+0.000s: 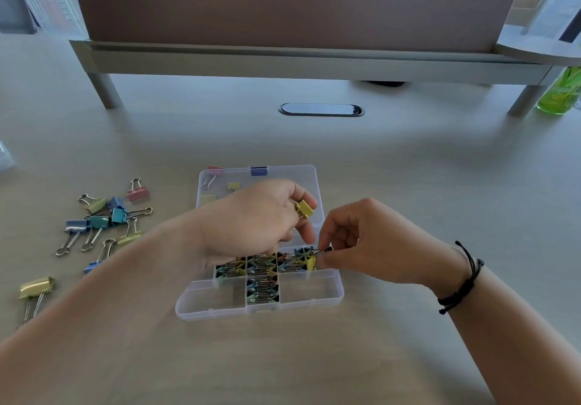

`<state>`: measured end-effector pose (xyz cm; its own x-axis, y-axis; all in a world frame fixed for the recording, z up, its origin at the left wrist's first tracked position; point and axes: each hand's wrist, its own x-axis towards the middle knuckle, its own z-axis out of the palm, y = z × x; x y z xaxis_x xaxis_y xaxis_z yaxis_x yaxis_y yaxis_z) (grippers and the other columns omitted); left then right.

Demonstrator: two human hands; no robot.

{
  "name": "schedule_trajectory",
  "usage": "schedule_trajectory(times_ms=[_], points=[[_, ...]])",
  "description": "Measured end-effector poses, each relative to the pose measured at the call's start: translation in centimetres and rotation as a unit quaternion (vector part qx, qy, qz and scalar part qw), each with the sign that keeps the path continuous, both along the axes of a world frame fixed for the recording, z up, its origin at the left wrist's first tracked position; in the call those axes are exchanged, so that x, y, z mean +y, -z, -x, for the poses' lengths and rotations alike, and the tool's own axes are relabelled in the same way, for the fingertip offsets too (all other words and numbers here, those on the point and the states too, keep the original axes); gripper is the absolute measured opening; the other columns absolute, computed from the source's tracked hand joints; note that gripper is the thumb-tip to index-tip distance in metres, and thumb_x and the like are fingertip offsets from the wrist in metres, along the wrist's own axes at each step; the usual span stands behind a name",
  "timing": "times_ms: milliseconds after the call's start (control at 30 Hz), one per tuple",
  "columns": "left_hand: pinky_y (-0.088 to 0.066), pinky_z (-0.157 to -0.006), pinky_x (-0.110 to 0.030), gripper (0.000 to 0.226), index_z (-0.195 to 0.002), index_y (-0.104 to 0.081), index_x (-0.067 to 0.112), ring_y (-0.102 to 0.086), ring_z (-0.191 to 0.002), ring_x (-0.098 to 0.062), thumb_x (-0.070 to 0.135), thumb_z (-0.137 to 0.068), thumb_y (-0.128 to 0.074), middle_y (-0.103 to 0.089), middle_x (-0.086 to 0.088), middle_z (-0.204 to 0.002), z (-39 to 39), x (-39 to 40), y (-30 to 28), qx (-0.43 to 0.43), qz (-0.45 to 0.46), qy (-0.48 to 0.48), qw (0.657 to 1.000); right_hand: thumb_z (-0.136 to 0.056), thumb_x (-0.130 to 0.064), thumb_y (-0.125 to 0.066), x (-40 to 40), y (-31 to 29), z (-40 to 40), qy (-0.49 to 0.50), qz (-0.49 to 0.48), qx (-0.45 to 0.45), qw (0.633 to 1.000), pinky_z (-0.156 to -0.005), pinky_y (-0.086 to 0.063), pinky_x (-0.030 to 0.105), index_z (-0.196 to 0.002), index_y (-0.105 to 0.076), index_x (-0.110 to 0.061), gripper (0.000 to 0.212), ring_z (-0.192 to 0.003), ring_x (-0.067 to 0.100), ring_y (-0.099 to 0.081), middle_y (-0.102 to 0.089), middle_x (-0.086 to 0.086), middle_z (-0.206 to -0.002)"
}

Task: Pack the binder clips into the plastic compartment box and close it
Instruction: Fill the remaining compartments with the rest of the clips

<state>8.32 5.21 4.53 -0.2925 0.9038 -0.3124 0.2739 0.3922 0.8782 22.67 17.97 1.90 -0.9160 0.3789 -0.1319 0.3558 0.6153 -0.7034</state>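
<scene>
Packing is partway: box (327,294) at frame centre lies open, several compartments filled, left hand (261,219) pinching a yellow clip (305,209), right hand (361,241) seating another (311,261), loose clips (103,219) left on the surface (440,184).

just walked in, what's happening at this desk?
A person is packing binder clips into a clear compartment box whose lid is open. The right hand pinches a clip into a right-side compartment; the left hand holds a yellow clip. Several compartments are filled, and a pile of loose clips waits on the desk at left.
</scene>
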Motion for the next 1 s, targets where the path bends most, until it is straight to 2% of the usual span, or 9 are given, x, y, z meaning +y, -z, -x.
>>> schedule_trajectory(times_ms=[133,233,300,367,433,567,700,833,1000], points=[[-0.036,-0.046,-0.019,0.017,-0.115,-0.052,0.019,-0.038,-0.052,-0.013,0.011,-0.105,-0.041,-0.077,0.005,-0.089,0.2,-0.1,0.3,0.076,-0.006,0.035,0.997,-0.081,-0.024,-0.077,0.4,-0.3,-0.2,0.001,0.011,0.013,1.000,-0.056,-0.048,0.022,-0.077,-0.071,-0.024,0.007,-0.053,0.004,-0.055,-0.069,-0.002,-0.067],[-0.037,-0.046,-0.013,0.008,-0.107,-0.055,0.023,-0.043,-0.051,-0.011,0.020,-0.104,-0.048,-0.077,0.016,-0.092,0.3,-0.2,0.2,0.141,-0.009,0.055,0.988,-0.082,-0.021,-0.075,0.8,-0.6,-0.3,0.031,0.013,0.061,0.998,-0.057,-0.051,0.029,-0.081,-0.070,-0.028,0.009,-0.058,0.011,-0.061,-0.070,-0.003,-0.068],[-0.036,-0.046,-0.010,0.006,-0.100,-0.060,0.022,-0.045,-0.044,-0.001,0.025,-0.101,-0.054,-0.077,0.017,-0.089,0.1,-0.1,0.1,0.169,-0.018,0.062,0.984,-0.082,-0.017,-0.075,0.9,-0.8,-0.4,0.041,0.039,0.093,0.994,-0.057,-0.051,0.026,-0.088,-0.070,-0.028,0.014,-0.059,0.011,-0.063,-0.069,-0.006,-0.072],[-0.038,-0.051,-0.008,0.006,-0.094,-0.064,0.023,-0.058,-0.051,0.005,0.028,-0.097,-0.062,-0.076,0.018,-0.084,-0.1,-0.1,0.1,0.193,-0.022,0.061,0.979,-0.081,-0.015,-0.075,0.8,-1.1,-0.5,0.025,0.067,0.112,0.991,-0.059,-0.052,0.025,-0.094,-0.071,-0.025,0.017,-0.062,0.012,-0.065,-0.072,-0.005,-0.078],[-0.040,-0.054,-0.006,0.007,-0.088,-0.067,0.025,-0.064,-0.061,0.006,0.030,-0.092,-0.069,-0.075,0.019,-0.078,-0.3,0.0,0.2,0.206,-0.022,0.055,0.977,-0.079,-0.015,-0.077,0.5,-1.2,-0.6,0.017,0.088,0.126,0.988,-0.062,-0.053,0.034,-0.092,-0.073,-0.022,0.016,-0.065,0.021,-0.067,-0.073,-0.001,-0.078],[-0.037,-0.048,-0.005,0.010,-0.077,-0.074,0.026,-0.058,-0.052,0.006,0.032,-0.084,-0.077,-0.070,0.019,-0.063,-0.4,-0.1,0.1,0.214,-0.029,0.043,0.975,-0.079,-0.016,-0.080,0.3,-1.2,-0.7,0.007,0.078,0.106,0.991,-0.068,-0.057,0.043,-0.083,-0.075,-0.022,0.009,-0.072,0.028,-0.071,-0.075,0.001,-0.074],[-0.031,-0.041,-0.005,0.012,-0.077,-0.078,0.021,-0.047,-0.039,0.005,0.031,-0.084,-0.078,-0.049,0.022,-0.037,-1.0,-0.2,-0.2,0.222,-0.028,0.048,0.974,-0.076,-0.011,-0.080,0.1,-1.4,-0.8,-0.010,0.055,0.095,0.994,-0.066,-0.057,0.040,-0.079,-0.074,-0.021,0.012,-0.060,0.015,-0.067,-0.072,0.001,-0.068],[-0.030,-0.040,-0.004,0.010,-0.084,-0.080,0.016,-0.046,-0.036,0.005,0.025,-0.086,-0.077,-0.045,0.020,-0.032,-1.5,-0.2,-0.3,0.206,-0.021,0.062,0.976,-0.073,-0.004,-0.079,0.2,-1.5,-0.9,-0.027,0.040,0.084,0.995,-0.067,-0.058,0.034,-0.078,-0.071,-0.017,0.016,-0.064,0.017,-0.069,-0.072,-0.001,-0.069],[-0.031,-0.043,-0.005,0.006,-0.085,-0.080,0.019,-0.046,-0.038,0.005,0.025,-0.084,-0.078,-0.048,0.022,-0.036,-1.6,-0.2,0.0,0.212,-0.019,0.090,0.973,-0.071,-0.005,-0.079,0.1,-1.5,-1.0,-0.054,0.012,0.061,0.997,-0.061,-0.053,0.023,-0.076,-0.071,-0.020,0.017,-0.058,0.003,-0.060,-0.068,-0.010,-0.065]])
